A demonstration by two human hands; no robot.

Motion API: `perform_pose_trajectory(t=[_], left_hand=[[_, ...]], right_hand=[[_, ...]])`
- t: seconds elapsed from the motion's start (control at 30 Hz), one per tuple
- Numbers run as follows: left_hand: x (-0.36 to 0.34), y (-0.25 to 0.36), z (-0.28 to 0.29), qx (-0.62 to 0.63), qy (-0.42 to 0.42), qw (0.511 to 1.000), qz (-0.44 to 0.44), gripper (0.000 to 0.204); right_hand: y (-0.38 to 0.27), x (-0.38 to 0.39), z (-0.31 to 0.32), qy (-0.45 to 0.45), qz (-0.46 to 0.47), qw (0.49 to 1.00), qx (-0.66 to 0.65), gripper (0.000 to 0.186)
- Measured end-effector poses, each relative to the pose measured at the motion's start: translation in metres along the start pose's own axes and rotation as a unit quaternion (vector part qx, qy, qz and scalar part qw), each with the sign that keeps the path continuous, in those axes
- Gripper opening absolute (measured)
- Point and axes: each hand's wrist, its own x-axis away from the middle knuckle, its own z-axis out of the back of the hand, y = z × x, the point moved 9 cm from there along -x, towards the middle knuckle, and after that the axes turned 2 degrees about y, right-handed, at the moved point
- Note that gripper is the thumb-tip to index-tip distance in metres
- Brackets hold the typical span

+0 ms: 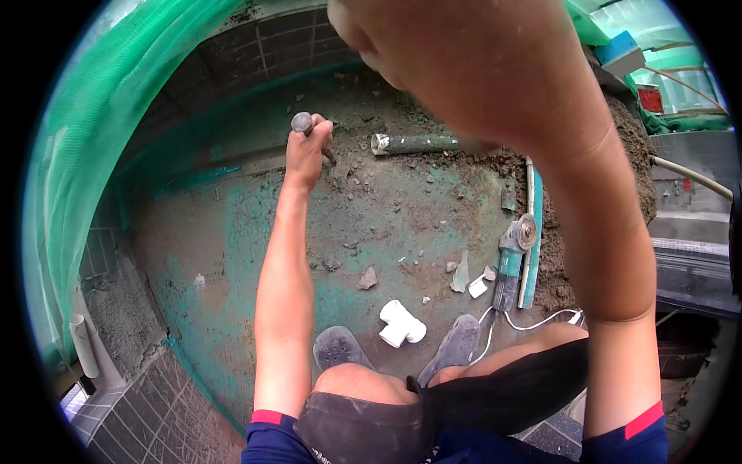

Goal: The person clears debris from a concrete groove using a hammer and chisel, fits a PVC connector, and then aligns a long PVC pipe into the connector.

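Observation:
My left hand (308,158) is wrapped round a steel chisel (302,122), its round struck end facing up and its lower end down on the rubble-strewn floor (255,224). My right hand (433,46) is raised close in front of me at the top of the view, its fingers curled and partly cut off by the frame edge. Whatever it grips is hidden. Just right of the chisel lies a grey-green length of pipe (413,144), with broken mortar and grit around it.
An angle grinder (510,259) with a white cord lies right of centre beside long thin pipes (532,232). A white pipe tee (402,323) sits near my shoes. Soil (634,162) is heaped at the right. Green netting (100,139) hangs on the left.

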Motion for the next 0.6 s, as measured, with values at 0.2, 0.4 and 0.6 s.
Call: perform_pose_trajectory(t=[0.2,0.4,0.6], left_hand=[[0.000,-0.005,-0.006,-0.007,-0.005,1.000,-0.006,0.026],[0.004,-0.002,0.004,-0.010,0.048,0.999,0.006,0.026],[0.004,0.009,-0.008,-0.002,0.071,0.995,-0.071,0.017]], right_hand=[[0.063,0.021,-0.065,-0.118,-0.174,0.976,0.062,0.067],[-0.034,0.007,0.027,0.060,0.040,0.996,-0.061,0.029],[0.079,0.039,-0.061,-0.102,-0.185,0.975,0.075,0.063]])
